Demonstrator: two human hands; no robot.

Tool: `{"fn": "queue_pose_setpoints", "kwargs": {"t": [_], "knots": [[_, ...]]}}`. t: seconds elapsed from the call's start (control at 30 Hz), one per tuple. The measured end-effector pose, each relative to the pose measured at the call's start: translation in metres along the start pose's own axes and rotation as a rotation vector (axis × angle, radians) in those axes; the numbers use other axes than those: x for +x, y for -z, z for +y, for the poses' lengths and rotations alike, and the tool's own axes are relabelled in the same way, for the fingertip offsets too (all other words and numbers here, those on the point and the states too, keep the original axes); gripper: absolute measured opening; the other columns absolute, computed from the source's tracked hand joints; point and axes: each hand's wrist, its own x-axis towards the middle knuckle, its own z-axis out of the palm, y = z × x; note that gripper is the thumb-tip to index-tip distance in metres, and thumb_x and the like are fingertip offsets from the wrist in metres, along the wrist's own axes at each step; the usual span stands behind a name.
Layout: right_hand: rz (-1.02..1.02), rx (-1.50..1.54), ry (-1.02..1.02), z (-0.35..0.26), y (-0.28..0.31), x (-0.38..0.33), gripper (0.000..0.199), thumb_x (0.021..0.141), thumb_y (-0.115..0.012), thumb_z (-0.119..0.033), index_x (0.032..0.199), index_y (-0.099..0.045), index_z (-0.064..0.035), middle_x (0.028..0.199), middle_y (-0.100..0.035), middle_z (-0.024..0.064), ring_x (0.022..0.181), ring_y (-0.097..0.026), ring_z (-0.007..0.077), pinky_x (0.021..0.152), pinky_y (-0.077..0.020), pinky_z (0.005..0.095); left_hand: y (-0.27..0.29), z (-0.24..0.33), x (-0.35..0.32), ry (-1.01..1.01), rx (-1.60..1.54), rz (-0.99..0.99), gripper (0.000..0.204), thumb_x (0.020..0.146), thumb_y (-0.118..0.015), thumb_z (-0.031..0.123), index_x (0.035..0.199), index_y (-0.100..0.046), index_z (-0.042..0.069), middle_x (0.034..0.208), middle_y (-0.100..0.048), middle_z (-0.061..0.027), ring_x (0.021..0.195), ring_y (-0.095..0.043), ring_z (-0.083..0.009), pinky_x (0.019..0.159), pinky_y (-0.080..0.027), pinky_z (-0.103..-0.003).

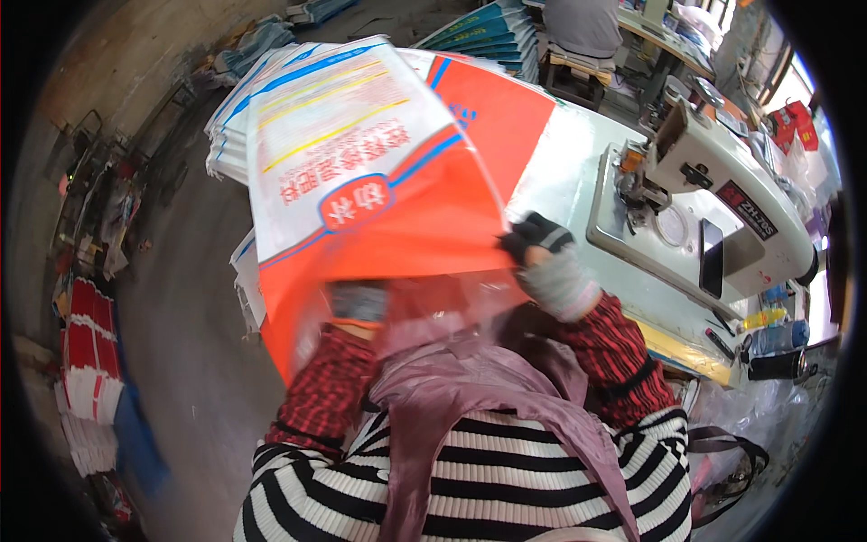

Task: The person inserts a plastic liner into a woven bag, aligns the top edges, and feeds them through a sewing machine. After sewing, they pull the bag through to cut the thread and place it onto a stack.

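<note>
On the far left, bundled red-and-white sacks (90,361) lie in a pile near the wall. Next comes a stack of white sacks (228,144), partly covered by a printed orange-and-white sack (397,226) that slants toward the person. At its blurred near edge is the gloved left hand (358,303), fingers hidden, so how far it is open or whether it grips cannot be told. Clear plastic film (433,316) shows beside it. The gloved right hand (554,264) has its fingers bent together at the sack's right edge; whether they pinch it is unclear. Farther right, the pale counter (569,154) carries a white industrial sewing machine (741,203), with a dark smartphone (712,259) against its base.
</note>
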Motion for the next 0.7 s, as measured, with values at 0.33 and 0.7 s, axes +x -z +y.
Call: {"fn": "queue_pose_setpoints", "kwargs": {"t": [0.33, 0.7], "knots": [[-0.124, 0.072, -0.078, -0.007, -0.010, -0.006, 0.031, 0.060, -0.059, -0.001, 0.090, -0.061, -0.0050, 0.084, -0.060, 0.0122, 0.084, -0.056, 0.0306, 0.070, -0.0472, 0.0380, 0.196, -0.013, 0.035, 0.154, 0.246, -0.030, 0.049, 0.087, -0.043, 0.044, 0.107, -0.056, 0.002, 0.106, -0.059, -0.0133, 0.095, -0.057, -0.0239, 0.089, -0.041, -0.038], [-0.117, 0.123, -0.106, -0.001, 0.002, -0.016, 0.034, 0.055, -0.056, 0.001, 0.088, -0.059, -0.0047, 0.081, -0.058, 0.0124, 0.080, -0.053, 0.0321, 0.068, -0.0459, 0.0395, 0.215, 0.024, 0.058, 0.716, -0.361, 0.432, 0.041, 0.089, -0.054, 0.036, 0.060, -0.038, 0.011, 0.063, -0.047, 0.0009, 0.057, -0.042, -0.0064, 0.051, -0.032, -0.025]]}}
